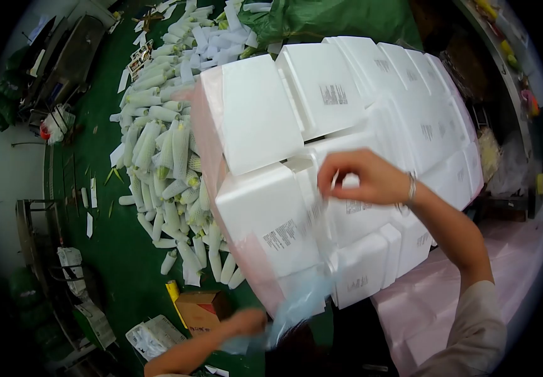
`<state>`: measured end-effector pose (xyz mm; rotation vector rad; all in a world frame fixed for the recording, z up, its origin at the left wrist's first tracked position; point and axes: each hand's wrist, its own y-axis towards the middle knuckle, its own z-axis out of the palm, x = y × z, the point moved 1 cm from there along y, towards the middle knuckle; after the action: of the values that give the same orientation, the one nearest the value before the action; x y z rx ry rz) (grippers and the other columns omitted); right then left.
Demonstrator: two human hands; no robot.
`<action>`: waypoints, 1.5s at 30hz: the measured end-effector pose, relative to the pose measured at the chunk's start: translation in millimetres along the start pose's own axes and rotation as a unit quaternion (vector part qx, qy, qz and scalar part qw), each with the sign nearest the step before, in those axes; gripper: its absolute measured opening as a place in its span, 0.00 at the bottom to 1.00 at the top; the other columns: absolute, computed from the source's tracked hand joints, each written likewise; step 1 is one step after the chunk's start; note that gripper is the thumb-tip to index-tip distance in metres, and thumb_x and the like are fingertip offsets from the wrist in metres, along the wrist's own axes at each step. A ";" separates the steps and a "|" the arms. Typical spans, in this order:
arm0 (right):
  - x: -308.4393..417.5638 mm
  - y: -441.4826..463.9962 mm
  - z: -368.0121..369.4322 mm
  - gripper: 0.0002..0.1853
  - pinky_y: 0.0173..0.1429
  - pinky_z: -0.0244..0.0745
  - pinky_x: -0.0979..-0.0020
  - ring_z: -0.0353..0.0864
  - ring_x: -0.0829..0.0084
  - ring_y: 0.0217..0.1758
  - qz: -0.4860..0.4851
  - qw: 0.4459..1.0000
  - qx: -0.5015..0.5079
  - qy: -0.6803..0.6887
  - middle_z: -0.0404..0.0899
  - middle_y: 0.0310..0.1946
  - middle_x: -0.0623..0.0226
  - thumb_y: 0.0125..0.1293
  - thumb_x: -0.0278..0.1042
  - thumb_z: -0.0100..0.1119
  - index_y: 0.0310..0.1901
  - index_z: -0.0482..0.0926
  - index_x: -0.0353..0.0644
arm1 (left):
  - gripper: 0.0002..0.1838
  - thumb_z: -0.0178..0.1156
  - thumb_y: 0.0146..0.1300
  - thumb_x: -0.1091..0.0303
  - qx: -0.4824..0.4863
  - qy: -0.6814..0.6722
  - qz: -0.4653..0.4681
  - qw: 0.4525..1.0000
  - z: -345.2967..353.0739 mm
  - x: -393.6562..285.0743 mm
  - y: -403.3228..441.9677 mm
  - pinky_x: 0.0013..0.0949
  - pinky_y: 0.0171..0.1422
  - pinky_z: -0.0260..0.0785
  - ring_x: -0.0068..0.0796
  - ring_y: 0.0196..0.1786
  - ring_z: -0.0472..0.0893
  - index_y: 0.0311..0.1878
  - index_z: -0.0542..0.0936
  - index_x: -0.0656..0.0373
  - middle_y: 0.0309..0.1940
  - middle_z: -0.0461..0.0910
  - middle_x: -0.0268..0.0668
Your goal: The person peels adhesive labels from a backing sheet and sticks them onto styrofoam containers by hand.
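A thin, clear bluish plastic film (307,298), perhaps a bag, hangs between my hands, blurred by movement. My right hand (362,179) is raised over the white foam boxes (262,113), thumb and fingertips pinched on the film's upper end. Lower down, my left hand (246,322) is closed around the lower part of the film; its fingers are partly smeared. Under the film stands a white foam box with a printed label (281,234). The boxes are packed in rows, and pink sheeting (246,242) shows along their left side.
Left of the boxes, a large heap of pale, elongated vegetables in foam net sleeves (164,144) covers the green floor (105,251). A cardboard box (201,310) stands near my left hand. Green sheeting (340,19) lies behind. Pink-covered surface (472,270) is at right.
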<state>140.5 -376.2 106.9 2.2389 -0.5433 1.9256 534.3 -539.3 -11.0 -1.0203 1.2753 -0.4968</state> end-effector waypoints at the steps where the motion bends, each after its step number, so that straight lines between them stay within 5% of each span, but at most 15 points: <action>1: -7.1 19.6 -12.1 0.05 0.40 0.75 0.76 0.78 0.80 0.33 0.013 0.998 -0.023 -0.059 0.81 0.28 0.69 0.59 0.31 0.60 0.31 0.79 0.39 | 0.12 0.57 0.54 0.64 0.054 -0.048 0.064 0.995 26.7 0.7 -2.8 0.44 0.45 0.73 0.49 0.36 0.81 0.34 0.83 0.62 0.31 0.82 0.50; 3: -27.8 68.4 -34.0 0.09 0.36 0.73 0.76 0.76 0.80 0.28 0.009 0.993 -0.021 -0.112 0.80 0.25 0.69 0.57 0.35 0.62 0.30 0.78 0.38 | 0.13 0.58 0.54 0.63 -0.066 -0.288 0.149 0.944 92.7 16.1 2.8 0.44 0.46 0.72 0.49 0.37 0.81 0.37 0.84 0.61 0.32 0.83 0.49; 5: -35.3 114.1 -44.3 0.14 0.32 0.72 0.77 0.74 0.80 0.26 0.069 0.996 -0.005 -0.062 0.77 0.23 0.71 0.56 0.41 0.68 0.28 0.77 0.39 | 0.13 0.58 0.56 0.62 -0.073 -0.323 0.125 0.935 112.6 24.4 13.5 0.44 0.46 0.72 0.49 0.38 0.81 0.38 0.84 0.61 0.33 0.83 0.49; 10: -83.1 190.5 -30.0 0.21 0.40 0.75 0.71 0.77 0.72 0.31 0.097 0.956 -0.105 -0.254 0.78 0.26 0.67 0.49 0.48 0.74 0.30 0.76 0.39 | 0.13 0.59 0.57 0.61 -0.082 -0.383 0.095 0.915 104.5 21.2 26.5 0.43 0.45 0.71 0.47 0.37 0.80 0.39 0.84 0.60 0.32 0.82 0.47; 15: -98.0 181.7 -12.7 0.46 0.55 0.73 0.63 0.76 0.54 0.52 0.120 0.856 -0.444 -0.234 0.71 0.53 0.47 0.43 0.48 0.78 0.60 0.64 0.33 | 0.12 0.60 0.57 0.62 -0.094 -0.402 0.077 0.908 102.2 15.2 22.8 0.40 0.42 0.69 0.43 0.34 0.79 0.38 0.84 0.60 0.30 0.81 0.45; 16: -106.4 182.1 -21.4 0.47 0.60 0.71 0.62 0.71 0.49 0.57 0.108 0.860 -0.460 -0.193 0.64 0.58 0.42 0.50 0.40 0.73 0.67 0.54 0.32 | 0.12 0.60 0.57 0.62 -0.099 -0.405 0.075 0.906 95.6 13.8 20.6 0.40 0.41 0.69 0.42 0.34 0.78 0.38 0.84 0.60 0.29 0.80 0.44; 19: -107.4 183.3 -7.8 0.38 0.63 0.68 0.62 0.70 0.47 0.58 0.021 0.823 -0.507 -0.255 0.66 0.55 0.44 0.57 0.32 0.63 0.66 0.55 0.30 | 0.11 0.60 0.57 0.63 -0.123 -0.409 0.057 0.902 82.1 9.8 12.6 0.38 0.40 0.68 0.39 0.32 0.77 0.38 0.84 0.60 0.28 0.80 0.43; 20: -99.6 182.3 4.8 0.32 0.70 0.60 0.59 0.63 0.44 0.65 -0.034 0.841 -0.479 -0.250 0.62 0.61 0.40 0.61 0.28 0.55 0.64 0.57 0.26 | 0.11 0.61 0.58 0.63 -0.131 -0.410 0.048 0.901 75.7 8.2 10.4 0.38 0.39 0.68 0.38 0.32 0.77 0.38 0.84 0.60 0.27 0.79 0.43; 24: -128.2 201.7 54.4 0.47 0.77 0.34 0.48 0.37 0.48 0.79 0.081 0.843 -0.406 -0.344 0.38 0.75 0.41 0.67 0.61 0.46 0.72 0.45 0.27 | 0.11 0.61 0.58 0.64 -0.158 -0.409 0.012 0.899 52.4 -3.7 2.4 0.35 0.37 0.67 0.35 0.29 0.75 0.38 0.83 0.60 0.25 0.78 0.41; 30: -80.2 194.0 45.8 0.46 0.77 0.41 0.51 0.43 0.46 0.77 0.200 0.830 -0.358 -0.378 0.41 0.75 0.43 0.65 0.62 0.47 0.72 0.48 0.32 | 0.09 0.62 0.58 0.65 -0.194 -0.354 0.026 0.915 27.9 -37.6 -9.4 0.32 0.33 0.65 0.29 0.26 0.73 0.38 0.83 0.60 0.22 0.76 0.38; 32: -54.2 148.9 62.9 0.44 0.76 0.45 0.52 0.48 0.45 0.76 0.109 0.882 -0.359 -0.284 0.42 0.74 0.40 0.67 0.58 0.48 0.72 0.47 0.32 | 0.09 0.63 0.58 0.65 -0.204 -0.322 0.046 0.923 25.1 -52.1 -27.3 0.31 0.32 0.64 0.27 0.25 0.72 0.38 0.83 0.60 0.20 0.76 0.38; 35: -40.2 19.9 146.7 0.38 0.68 0.62 0.55 0.67 0.51 0.66 -0.014 0.914 -0.346 -0.212 0.65 0.65 0.46 0.70 0.58 0.46 0.68 0.57 0.32 | 0.09 0.63 0.58 0.66 -0.199 -0.252 0.101 0.942 29.5 -59.4 -49.5 0.30 0.30 0.64 0.25 0.23 0.71 0.38 0.83 0.60 0.19 0.75 0.36; 37: 14.1 -108.1 199.5 0.36 0.70 0.61 0.61 0.67 0.55 0.67 0.112 0.992 -0.058 -0.017 0.69 0.62 0.46 0.69 0.60 0.48 0.64 0.65 0.33 | 0.08 0.64 0.58 0.66 -0.185 -0.198 0.140 0.952 36.4 -69.3 -63.4 0.28 0.29 0.63 0.23 0.22 0.71 0.38 0.83 0.60 0.18 0.74 0.35; 40: 66.6 -271.6 322.6 0.40 0.64 0.67 0.64 0.73 0.56 0.61 0.160 0.985 -0.065 -0.020 0.74 0.56 0.46 0.63 0.64 0.56 0.61 0.70 0.32 | 0.08 0.64 0.58 0.67 -0.166 -0.125 0.206 0.956 41.2 -109.4 -81.4 0.27 0.27 0.62 0.20 0.20 0.69 0.38 0.83 0.60 0.16 0.73 0.34; 45: 155.5 -444.2 460.7 0.23 0.56 0.71 0.61 0.79 0.53 0.47 0.362 0.806 -0.442 0.155 0.81 0.39 0.48 0.59 0.50 0.60 0.42 0.80 0.35 | 0.10 0.66 0.59 0.68 -0.092 -0.010 0.248 0.964 75.7 -228.6 -104.5 0.25 0.20 0.48 0.11 0.16 0.58 0.42 0.81 0.61 0.12 0.66 0.24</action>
<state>744.2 -147.2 236.4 1.1409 -1.9406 1.6270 566.5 -383.4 197.7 -0.8104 1.5169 0.0167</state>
